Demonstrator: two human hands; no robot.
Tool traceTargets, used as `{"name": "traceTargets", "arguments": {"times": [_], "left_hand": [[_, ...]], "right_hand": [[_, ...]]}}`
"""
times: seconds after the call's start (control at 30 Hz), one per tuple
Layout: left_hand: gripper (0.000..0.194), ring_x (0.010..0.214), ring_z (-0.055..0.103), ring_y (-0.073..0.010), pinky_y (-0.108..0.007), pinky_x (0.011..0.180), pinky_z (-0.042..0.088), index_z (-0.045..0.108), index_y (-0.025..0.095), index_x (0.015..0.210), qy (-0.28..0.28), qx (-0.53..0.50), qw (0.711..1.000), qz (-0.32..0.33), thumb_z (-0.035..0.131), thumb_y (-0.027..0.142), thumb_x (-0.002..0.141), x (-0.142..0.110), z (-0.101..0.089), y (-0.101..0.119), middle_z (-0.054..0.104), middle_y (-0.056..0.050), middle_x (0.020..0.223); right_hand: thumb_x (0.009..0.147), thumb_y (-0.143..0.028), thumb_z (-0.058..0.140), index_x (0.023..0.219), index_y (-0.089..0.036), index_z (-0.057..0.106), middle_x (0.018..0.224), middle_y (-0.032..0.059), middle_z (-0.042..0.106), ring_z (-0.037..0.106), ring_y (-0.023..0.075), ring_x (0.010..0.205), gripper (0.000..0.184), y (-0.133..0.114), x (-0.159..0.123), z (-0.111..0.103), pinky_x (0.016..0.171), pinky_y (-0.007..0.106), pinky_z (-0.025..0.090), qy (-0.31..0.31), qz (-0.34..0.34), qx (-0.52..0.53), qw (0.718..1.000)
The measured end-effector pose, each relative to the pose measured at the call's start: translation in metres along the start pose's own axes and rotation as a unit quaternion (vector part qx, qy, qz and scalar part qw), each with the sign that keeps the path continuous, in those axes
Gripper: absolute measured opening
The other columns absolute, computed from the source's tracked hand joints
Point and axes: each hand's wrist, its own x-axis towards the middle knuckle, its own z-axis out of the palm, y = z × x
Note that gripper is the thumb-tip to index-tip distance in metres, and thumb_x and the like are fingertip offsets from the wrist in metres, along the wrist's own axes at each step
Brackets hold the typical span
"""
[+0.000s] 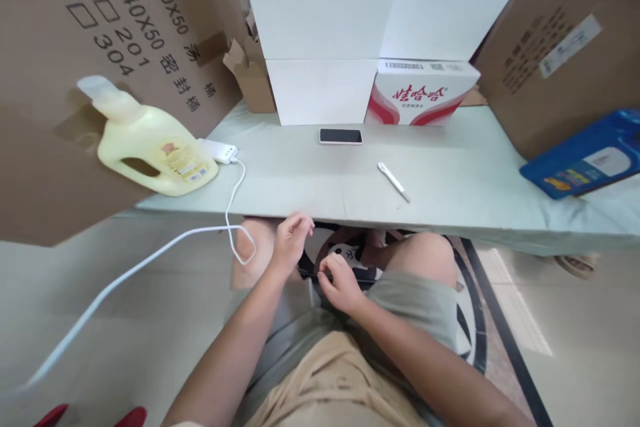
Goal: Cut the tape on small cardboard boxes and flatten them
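Observation:
My left hand [293, 240] is above my left knee, just in front of the table edge, its fingers curled together. Lower and to the right, my right hand [341, 281] is closed over my lap, thumb and fingers bent in. The two hands are apart. Whatever may be between the fingers of either hand is hidden or too small to name. On the table [300, 180] beyond them lies a phone [341, 137] with a dark screen. To its right rests a slim white pen-like tool [393, 181] with a grey tip.
A pale yellow jug [145, 147] stands at the left beside a white power strip [220, 151], whose cable [150, 257] hangs off the table. Large cardboard boxes [200, 0] [530, 100], white panels [323, 90], a red-and-white carton [423, 95] and a blue bottle [585, 160] surround the tabletop.

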Motion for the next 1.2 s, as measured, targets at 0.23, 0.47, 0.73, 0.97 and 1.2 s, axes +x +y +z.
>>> {"name": "traceTargets", "arguments": {"times": [0.23, 0.47, 0.73, 0.97, 1.2], "left_hand": [[0.059, 0.035, 0.036, -0.0085, -0.024, 0.035, 0.025, 0.063, 0.022, 0.081, 0.053, -0.023, 0.997, -0.047, 0.067, 0.080, 0.082, 0.107, 0.018, -0.029, 0.050, 0.006, 0.052], [0.071, 0.046, 0.031, -0.0099, -0.027, 0.044, 0.024, 0.044, 0.024, 0.062, 0.194, -0.035, 0.980, -0.001, 0.053, 0.091, 0.082, 0.201, -0.021, -0.052, 0.036, 0.005, 0.053], [0.056, 0.052, 0.037, -0.0139, -0.031, 0.051, 0.032, 0.045, 0.024, 0.061, 0.223, -0.028, 0.974, -0.008, 0.057, 0.065, 0.097, 0.190, -0.071, -0.052, 0.039, 0.002, 0.057], [0.053, 0.053, 0.033, -0.0131, -0.030, 0.051, 0.029, 0.041, 0.023, 0.058, 0.211, -0.080, 0.973, -0.051, 0.053, 0.055, 0.098, 0.192, -0.091, -0.051, 0.035, 0.003, 0.056], [0.045, 0.053, 0.035, -0.0125, -0.029, 0.051, 0.028, 0.042, 0.023, 0.058, 0.204, -0.118, 0.969, -0.072, 0.054, 0.048, 0.094, 0.191, -0.102, -0.051, 0.037, 0.003, 0.055]], "right_hand": [[0.094, -0.021, 0.044, 0.087, -0.025, 0.047, 0.085, 0.0057, 0.058, 0.056, 0.0222, 0.081, 0.009, 0.010, 0.042, -0.043, 0.074, 0.034, 0.049, 0.090, 0.011, 0.120, 0.989], [0.096, -0.019, 0.047, 0.090, -0.025, 0.052, 0.086, 0.0046, 0.058, 0.057, 0.0205, 0.080, 0.009, 0.000, 0.122, -0.078, 0.073, 0.034, 0.049, 0.104, -0.026, 0.122, 0.987], [0.092, -0.021, 0.052, 0.099, -0.021, 0.058, 0.101, 0.0079, 0.060, 0.061, 0.0191, 0.083, 0.009, -0.048, 0.350, -0.104, 0.084, 0.037, 0.055, 0.044, -0.151, -0.008, 0.988], [0.089, -0.007, 0.061, 0.116, -0.014, 0.061, 0.166, 0.0222, 0.023, 0.068, 0.0260, 0.115, 0.027, -0.126, 0.525, -0.103, 0.112, 0.051, 0.051, 0.127, -0.060, -0.197, 0.970], [0.088, -0.016, 0.072, 0.105, -0.007, 0.065, 0.151, 0.0236, 0.043, 0.065, 0.0277, 0.123, 0.020, -0.145, 0.571, -0.109, 0.117, 0.048, 0.049, 0.143, 0.004, -0.224, 0.964]]}}
